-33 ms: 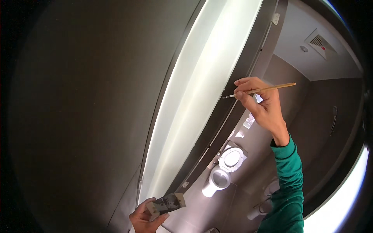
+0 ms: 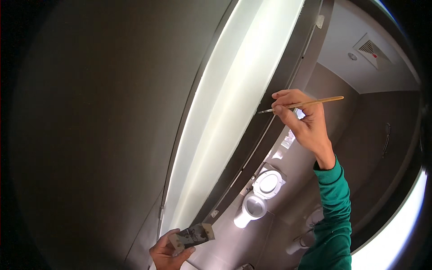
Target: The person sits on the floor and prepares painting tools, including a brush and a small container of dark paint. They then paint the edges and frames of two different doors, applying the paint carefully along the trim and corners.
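Note:
My right hand (image 2: 302, 119), in a green sleeve, pinches a thin wooden-handled paintbrush (image 2: 330, 99) between thumb and fingers. The brush's dark tip meets or hovers just over the dark frame strip (image 2: 253, 130), close to its border with a long, bright white panel (image 2: 229, 96); whether it touches, I cannot tell. Low in the view, my left hand (image 2: 167, 254) grips a small open carton (image 2: 194, 237) between thumb and fingers. Dark smears coat the carton's inside, and its pale flaps stick out at the ends.
Left of the white panel stands a large dark wall or door surface (image 2: 99, 126). Metal plates (image 2: 320, 21) sit on the dark frame. Through the opening are a white toilet (image 2: 254, 207) with its lid raised, a tiled floor and a ceiling vent (image 2: 372, 50).
The brush has shifted very slightly in my right hand. My left hand and the carton stay where they were.

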The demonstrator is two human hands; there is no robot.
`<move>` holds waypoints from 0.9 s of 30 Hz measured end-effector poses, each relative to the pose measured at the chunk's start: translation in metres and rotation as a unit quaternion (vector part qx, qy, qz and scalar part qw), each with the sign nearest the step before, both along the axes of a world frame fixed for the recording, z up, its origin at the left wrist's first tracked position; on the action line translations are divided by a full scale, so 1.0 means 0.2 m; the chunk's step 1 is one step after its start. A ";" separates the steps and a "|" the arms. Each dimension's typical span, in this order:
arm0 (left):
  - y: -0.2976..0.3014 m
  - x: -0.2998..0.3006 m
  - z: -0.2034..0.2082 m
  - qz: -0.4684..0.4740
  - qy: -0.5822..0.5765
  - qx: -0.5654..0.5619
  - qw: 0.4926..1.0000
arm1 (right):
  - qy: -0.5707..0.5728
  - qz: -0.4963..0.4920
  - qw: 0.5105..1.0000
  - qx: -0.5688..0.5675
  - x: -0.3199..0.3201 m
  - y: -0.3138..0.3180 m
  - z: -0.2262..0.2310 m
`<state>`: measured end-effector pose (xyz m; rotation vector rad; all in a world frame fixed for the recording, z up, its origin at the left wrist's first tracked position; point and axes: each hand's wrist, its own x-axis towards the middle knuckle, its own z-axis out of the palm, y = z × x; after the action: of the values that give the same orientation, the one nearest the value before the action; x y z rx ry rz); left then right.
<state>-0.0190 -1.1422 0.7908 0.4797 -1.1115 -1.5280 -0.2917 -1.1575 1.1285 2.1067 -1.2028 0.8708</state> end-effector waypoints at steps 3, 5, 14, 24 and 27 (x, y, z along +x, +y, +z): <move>0.01 -0.01 -0.02 -0.007 -0.008 0.017 1.000 | 0.001 0.000 1.000 -0.008 -0.02 0.01 -0.04; -0.03 -0.04 -0.15 -0.009 -0.003 0.016 1.000 | 0.016 -0.001 1.000 -0.020 -0.04 -0.04 -0.17; -0.10 -0.10 -0.32 -0.015 0.006 0.019 1.000 | 0.032 -0.008 0.999 -0.018 -0.06 -0.12 -0.37; -0.07 -0.08 -0.24 -0.013 0.002 0.014 1.000 | 0.051 -0.023 0.998 -0.041 -0.04 -0.09 -0.29; -0.06 -0.07 -0.21 -0.012 -0.004 0.013 1.000 | 0.063 -0.026 0.997 -0.046 -0.04 -0.08 -0.26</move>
<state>-0.0333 -1.1551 0.7484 0.4920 -1.1085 -1.5653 -0.2988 -1.1739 1.0762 2.0168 -1.1259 0.7444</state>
